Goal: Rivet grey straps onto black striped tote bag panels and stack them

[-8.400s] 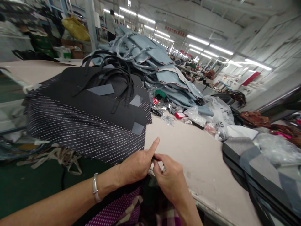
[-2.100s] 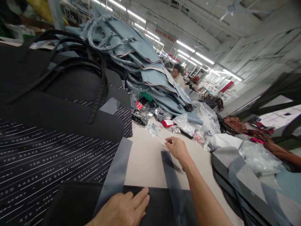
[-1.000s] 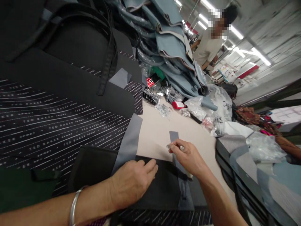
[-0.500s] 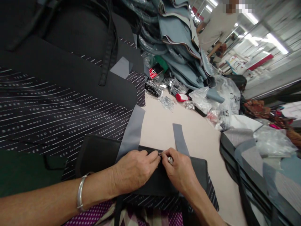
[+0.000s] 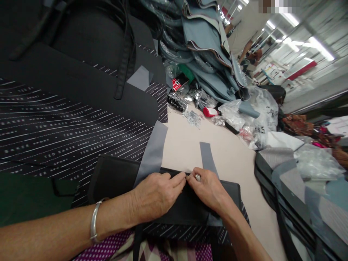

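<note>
A flat black bag panel (image 5: 116, 177) lies across the near edge of the table. At the middle of its upper edge, my left hand (image 5: 159, 195) presses its fingers and thumb together on the panel's edge. Right against those fingertips, my right hand (image 5: 208, 186) is closed in a pinch. A small whitish thing shows in its curled fingers, too covered to name. What the two pinches meet on is hidden. Grey strips stand out from behind the panel: a wide strip (image 5: 153, 148) on the left and a narrow strip (image 5: 208, 159) on the right.
Black striped lining fabric (image 5: 67, 134) covers the left, under large black pieces with straps (image 5: 119, 79). Blue-grey bag pieces (image 5: 209, 50) are piled at the back. Small metal bits (image 5: 192, 119) and a red-capped container (image 5: 210, 112) lie beyond my hands. More bag parts (image 5: 293, 195) are at right.
My left fingers have straightened a little along the panel's edge. My right hand has shifted slightly up and right, and the tiny metallic bit seen between the fingertips is now hidden.
</note>
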Action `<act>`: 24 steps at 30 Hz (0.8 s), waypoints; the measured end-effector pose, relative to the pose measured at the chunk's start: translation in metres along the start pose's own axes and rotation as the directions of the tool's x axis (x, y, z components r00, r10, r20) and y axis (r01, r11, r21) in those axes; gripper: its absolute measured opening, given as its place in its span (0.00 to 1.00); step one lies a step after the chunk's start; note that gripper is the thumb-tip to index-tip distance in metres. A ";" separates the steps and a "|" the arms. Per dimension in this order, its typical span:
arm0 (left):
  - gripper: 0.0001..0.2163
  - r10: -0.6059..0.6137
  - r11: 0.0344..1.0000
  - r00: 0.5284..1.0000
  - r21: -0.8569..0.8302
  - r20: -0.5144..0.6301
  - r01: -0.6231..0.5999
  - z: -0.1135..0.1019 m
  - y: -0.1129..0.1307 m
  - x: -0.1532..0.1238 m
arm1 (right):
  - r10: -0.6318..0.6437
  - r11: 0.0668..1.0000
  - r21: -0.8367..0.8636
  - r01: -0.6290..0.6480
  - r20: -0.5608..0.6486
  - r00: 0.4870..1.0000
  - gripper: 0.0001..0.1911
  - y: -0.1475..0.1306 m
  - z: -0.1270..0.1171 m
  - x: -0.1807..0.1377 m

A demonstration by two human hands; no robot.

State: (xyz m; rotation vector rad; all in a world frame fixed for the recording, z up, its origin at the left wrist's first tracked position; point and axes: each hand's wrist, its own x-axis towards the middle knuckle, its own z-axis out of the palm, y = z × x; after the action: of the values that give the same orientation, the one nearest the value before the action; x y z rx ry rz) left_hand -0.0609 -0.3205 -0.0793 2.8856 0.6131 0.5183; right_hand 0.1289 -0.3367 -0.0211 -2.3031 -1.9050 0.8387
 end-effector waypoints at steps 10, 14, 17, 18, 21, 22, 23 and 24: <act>0.15 -0.031 1.000 0.998 0.005 0.052 0.031 -0.005 0.000 0.003 | 0.394 0.170 0.803 0.571 -0.587 0.707 0.10 0.007 -0.016 -0.037; 0.14 -0.037 0.999 0.998 0.008 0.057 0.037 -0.006 0.002 0.004 | 0.472 -0.203 0.777 0.596 -0.456 0.755 0.12 0.021 0.003 -0.015; 0.14 -0.044 0.999 0.997 0.013 0.068 0.043 -0.007 0.002 0.005 | 0.458 -0.310 0.768 0.561 -0.397 0.796 0.10 0.030 0.011 -0.001; 0.14 -0.043 0.999 0.996 0.012 0.074 0.042 -0.007 0.002 0.005 | 0.452 -0.319 0.763 0.562 -0.399 0.798 0.10 0.031 0.013 0.001; 0.14 -0.029 1.000 0.997 -0.001 0.074 0.030 -0.007 0.001 0.005 | 0.425 -0.298 0.766 0.569 -0.427 0.798 0.10 0.031 0.013 0.006; 0.15 -0.023 1.000 0.997 -0.006 0.069 0.024 -0.007 0.001 0.004 | 0.415 -0.282 0.771 0.571 -0.439 0.797 0.10 0.031 0.012 0.007; 0.15 -0.020 1.000 0.998 -0.009 0.064 0.020 -0.006 0.001 0.003 | 0.403 -0.264 0.776 0.573 -0.450 0.797 0.10 0.030 0.011 0.008; 0.15 -0.016 1.000 0.998 -0.011 0.057 0.017 -0.005 0.000 0.003 | 0.390 -0.246 0.781 0.574 -0.462 0.797 0.10 0.028 0.011 0.008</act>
State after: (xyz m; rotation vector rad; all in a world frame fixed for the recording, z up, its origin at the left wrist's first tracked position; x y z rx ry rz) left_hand -0.0602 -0.3191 -0.0733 2.8710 0.6232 0.4345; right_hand 0.1508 -0.3392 -0.0435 -0.8781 -0.3701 0.8474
